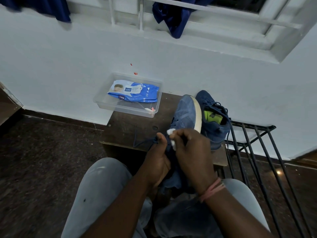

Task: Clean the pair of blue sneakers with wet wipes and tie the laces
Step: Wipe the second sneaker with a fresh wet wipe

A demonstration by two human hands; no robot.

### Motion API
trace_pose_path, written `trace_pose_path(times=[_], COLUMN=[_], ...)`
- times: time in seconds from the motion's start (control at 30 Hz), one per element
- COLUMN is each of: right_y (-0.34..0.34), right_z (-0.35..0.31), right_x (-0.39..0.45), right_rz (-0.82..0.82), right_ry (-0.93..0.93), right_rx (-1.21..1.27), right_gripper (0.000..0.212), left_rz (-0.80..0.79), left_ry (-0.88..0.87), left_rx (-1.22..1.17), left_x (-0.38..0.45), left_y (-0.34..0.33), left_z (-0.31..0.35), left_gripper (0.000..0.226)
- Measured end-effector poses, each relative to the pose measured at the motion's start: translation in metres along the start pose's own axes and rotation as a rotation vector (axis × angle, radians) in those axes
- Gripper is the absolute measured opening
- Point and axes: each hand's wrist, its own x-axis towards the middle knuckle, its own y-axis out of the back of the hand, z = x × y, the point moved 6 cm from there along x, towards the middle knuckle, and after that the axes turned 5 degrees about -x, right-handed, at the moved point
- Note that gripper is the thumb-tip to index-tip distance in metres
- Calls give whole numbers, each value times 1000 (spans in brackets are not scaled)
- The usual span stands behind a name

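the person's knees in pale trousers (96, 191) sit nearest, with both forearms reaching forward over them. the two hands are close together on one blue sneaker (184, 114), which is tipped on its side so its white sole edge faces right and its heel end drops toward the lap. the left hand (157, 162) grips the sneaker's collar from the left, and its thumb seems to pin a dark lace (144, 141), though the blur there makes that hard to be sure of. the right hand (193, 152), with a pink thread band (212, 189) at the wrist, has its fingers curled round a crumpled white wet wipe (170, 132) that presses against the sneaker's upper near the laces. the sneaker's toe rests on a dark brown counter (127, 126). just right of that sneaker, touching its sole, stands the second blue sneaker (214, 127), upright, laces loose, a lime-green insole showing inside. right of it a black metal rack (253, 143) leans away. beyond the held sneaker, to its left at the counter's far edge, a clear plastic tray (103, 100) holds a blue pack of wet wipes (135, 91). behind the tray rises a white wall (51, 66), with dark blue cloth (173, 16) hanging from a window grille above.
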Motion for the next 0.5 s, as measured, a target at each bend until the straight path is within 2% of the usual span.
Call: trace_pose_path(times=[0.13, 0.33, 0.5], right_y=[9, -9, -2], right_z=[18, -18, 14], right_x=[46, -19, 29], right_rz=[115, 98, 164], right_ry=[-98, -84, -99], right_rx=[-123, -30, -117], right_gripper=[18, 10, 13], left_rz=[16, 34, 38], left_ry=[-8, 36, 23], left_rx=[32, 9, 38], left_x=[5, 0, 0], left_y=[-3, 11, 1], left_z=[-7, -1, -5], left_gripper=[53, 71, 72])
